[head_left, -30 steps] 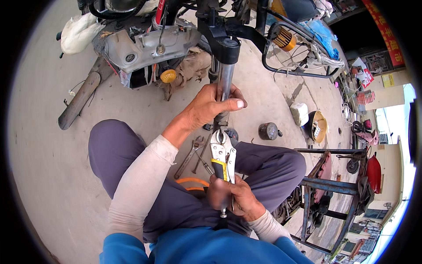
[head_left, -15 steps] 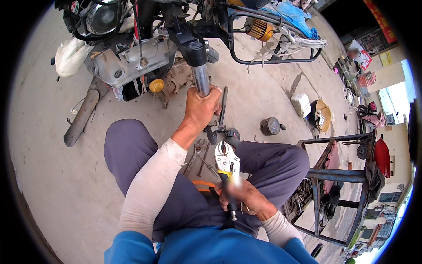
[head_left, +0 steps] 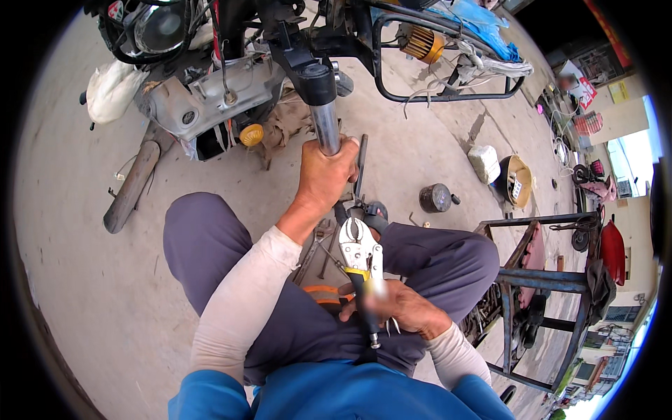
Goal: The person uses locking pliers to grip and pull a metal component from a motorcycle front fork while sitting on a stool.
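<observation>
A chrome fork tube (head_left: pixel 324 119) descends from the black fork clamp (head_left: pixel 313 80) of a partly dismantled motorbike. My left hand (head_left: pixel 322 175) is closed around the tube, with a dark fitting partly showing below it. Just under that, silver locking pliers (head_left: pixel 356 246) with a black-and-yellow grip are in my right hand (head_left: pixel 402 308), their jaws pointing up near the lower part of the fork; part of this hand is blurred. Between my knees lie an adjustable wrench (head_left: pixel 322 231) and other long tools, partly hidden by my forearm and the pliers.
Loose body parts with a yellow lamp (head_left: pixel 251 135) sit left of the fork, near a long grey mudguard (head_left: pixel 133 185). At right are a round can (head_left: pixel 435 198), a white jug (head_left: pixel 483 163), a basin (head_left: pixel 523 180) and a blue metal stand (head_left: pixel 546 278).
Since a second ago my left hand and the fork appear further left in the view, and the pliers and my right hand further right. Both hands keep their holds.
</observation>
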A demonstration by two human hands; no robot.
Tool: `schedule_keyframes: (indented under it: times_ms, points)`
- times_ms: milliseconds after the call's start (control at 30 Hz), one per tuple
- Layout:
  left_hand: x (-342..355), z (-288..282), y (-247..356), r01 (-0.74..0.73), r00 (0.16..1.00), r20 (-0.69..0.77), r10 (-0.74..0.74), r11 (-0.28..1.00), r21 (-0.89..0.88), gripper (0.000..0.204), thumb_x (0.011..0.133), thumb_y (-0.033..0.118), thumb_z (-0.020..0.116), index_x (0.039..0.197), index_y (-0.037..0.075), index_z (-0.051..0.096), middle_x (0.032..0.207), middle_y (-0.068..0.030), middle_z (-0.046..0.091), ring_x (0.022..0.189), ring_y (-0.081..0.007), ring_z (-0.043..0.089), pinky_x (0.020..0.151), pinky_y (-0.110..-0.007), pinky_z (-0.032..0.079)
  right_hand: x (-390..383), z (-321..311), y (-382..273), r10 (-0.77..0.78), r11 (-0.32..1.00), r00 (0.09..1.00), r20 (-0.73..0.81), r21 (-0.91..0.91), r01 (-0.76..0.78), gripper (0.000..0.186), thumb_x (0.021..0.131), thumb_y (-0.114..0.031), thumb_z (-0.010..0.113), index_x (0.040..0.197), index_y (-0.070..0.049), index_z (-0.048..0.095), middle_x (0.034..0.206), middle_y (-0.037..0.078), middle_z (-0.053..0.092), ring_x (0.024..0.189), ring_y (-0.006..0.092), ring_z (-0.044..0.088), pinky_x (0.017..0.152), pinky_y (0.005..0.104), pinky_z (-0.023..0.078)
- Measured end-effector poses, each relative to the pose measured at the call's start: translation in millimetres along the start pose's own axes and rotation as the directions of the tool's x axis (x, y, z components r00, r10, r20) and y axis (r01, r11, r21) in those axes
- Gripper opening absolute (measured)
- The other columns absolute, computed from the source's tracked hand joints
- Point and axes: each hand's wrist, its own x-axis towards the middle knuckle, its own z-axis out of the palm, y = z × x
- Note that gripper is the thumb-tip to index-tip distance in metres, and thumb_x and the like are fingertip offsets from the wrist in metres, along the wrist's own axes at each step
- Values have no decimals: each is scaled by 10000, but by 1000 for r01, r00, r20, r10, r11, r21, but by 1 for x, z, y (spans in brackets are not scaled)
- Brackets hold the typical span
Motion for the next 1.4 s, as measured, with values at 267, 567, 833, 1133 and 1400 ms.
schedule_keyframes:
  times_ms: [267, 567, 833, 1133, 1400]
  points:
    - [-3, -27, 1, 26, 933, 357, -34, 999, 27, 227, 856, 218, 683, 744, 29, 624, 773, -92, 666, 741, -160, 645, 739, -290, 515, 4, -4, -9, 59, 997, 998, 36, -51, -57, 551, 1019, -382, 617, 1383, 24, 543, 1095, 109, 744, 1092, 155, 641, 729, 251, 513]
    - [-5, -13, -12, 56, 990, 122, -63, 996, 65, 314, 935, 94, 613, 632, 39, 552, 579, -55, 571, 521, -141, 553, 604, -337, 525, 10, -3, 15, -18, 1000, 999, 32, 12, 18, 540, 1016, -353, 630, 1401, 13, 534, 1117, 104, 740, 1050, 165, 651, 878, 288, 522]
    - [-7, -11, -13, 60, 996, 61, -70, 987, 146, 319, 952, 142, 658, 671, 22, 565, 604, -32, 564, 585, -128, 570, 651, -320, 520, 11, 6, 30, 0, 995, 990, -140, -96, -13, 550, 1018, -337, 644, 1441, -9, 519, 1039, 26, 647, 949, 106, 566, 869, 276, 478]
    - [-83, -45, 11, 299, 952, -26, -305, 908, 295, 620, 953, 340, 724, 1349, -23, 414, 1261, -186, 552, 1132, -188, 580, 929, -368, 519, 4, 10, 44, -48, 997, 946, -322, 47, 67, 520, 957, -261, 736, 1378, -4, 570, 963, 23, 666, 790, 73, 591, 696, 246, 503]
    - [-146, -38, 28, 604, 510, 442, -738, 673, 427, 748, 978, 318, 706, 1455, -16, 235, 1039, -126, 618, 973, -192, 658, 852, -341, 543, 17, 16, 56, -295, 954, 793, -533, -209, 214, 352, 948, -157, 732, 1240, 11, 632, 1060, 82, 675, 959, 138, 630, 847, 309, 525]
